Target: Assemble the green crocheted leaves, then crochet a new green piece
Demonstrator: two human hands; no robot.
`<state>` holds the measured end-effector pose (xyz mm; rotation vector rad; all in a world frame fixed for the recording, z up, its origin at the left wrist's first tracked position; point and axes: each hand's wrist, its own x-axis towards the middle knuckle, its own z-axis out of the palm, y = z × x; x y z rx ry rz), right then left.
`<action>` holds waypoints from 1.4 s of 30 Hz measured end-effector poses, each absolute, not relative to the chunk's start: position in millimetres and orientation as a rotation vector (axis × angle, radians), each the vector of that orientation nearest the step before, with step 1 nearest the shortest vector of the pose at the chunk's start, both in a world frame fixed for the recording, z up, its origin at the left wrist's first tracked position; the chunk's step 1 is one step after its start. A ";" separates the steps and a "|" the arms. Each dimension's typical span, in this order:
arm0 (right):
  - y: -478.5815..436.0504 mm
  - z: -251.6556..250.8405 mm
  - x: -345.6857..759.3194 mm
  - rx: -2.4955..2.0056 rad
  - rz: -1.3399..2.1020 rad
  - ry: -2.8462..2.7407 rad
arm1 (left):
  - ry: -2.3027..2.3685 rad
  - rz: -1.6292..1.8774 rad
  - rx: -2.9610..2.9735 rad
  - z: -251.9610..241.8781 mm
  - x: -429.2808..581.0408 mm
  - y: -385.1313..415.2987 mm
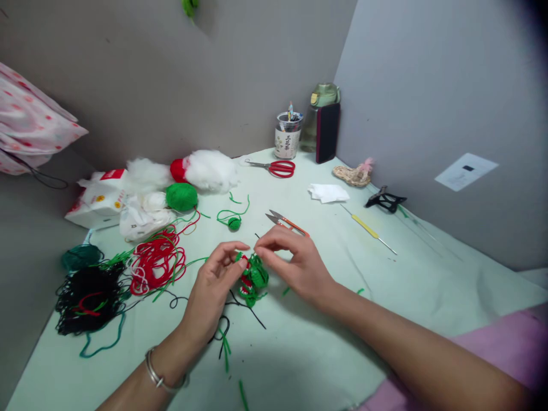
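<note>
Between thumb and fingers, my left hand point(220, 274) grips a small crocheted piece point(258, 273) in green, red and white yarn. My right hand point(295, 260) is pinched close above the piece's upper right side; whatever its fingertips hold is too small to make out. Black and green yarn ends point(252, 317) trail on the cloth below. Just beyond my right hand lie thread snips point(287, 222) with orange handles, partly hidden by it. A small green crocheted ball point(234, 223) with a loose tail lies farther back.
On the left are tangled red yarn point(158, 260), black yarn point(92, 297), a green yarn ball point(181, 197) and white stuffing point(212, 171). Red-handled scissors point(280, 168), a pen cup point(287, 137) and a bottle point(309, 128) stand or lie behind. A yellow-handled crochet hook point(365, 226) lies right.
</note>
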<state>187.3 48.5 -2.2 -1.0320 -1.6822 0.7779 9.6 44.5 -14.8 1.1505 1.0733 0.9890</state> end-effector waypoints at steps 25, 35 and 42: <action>42.6 -9.2 188.1 -0.988 0.289 -2.259 | 1.120 0.884 1.428 -22.0 7.4 45.7; 42.5 -8.0 181.5 -0.988 0.827 -1.758 | 1.060 0.820 1.303 -17.4 8.1 45.8; 48.3 -14.4 183.1 -1.020 1.083 -1.643 | 1.126 0.763 1.369 -11.8 9.7 45.5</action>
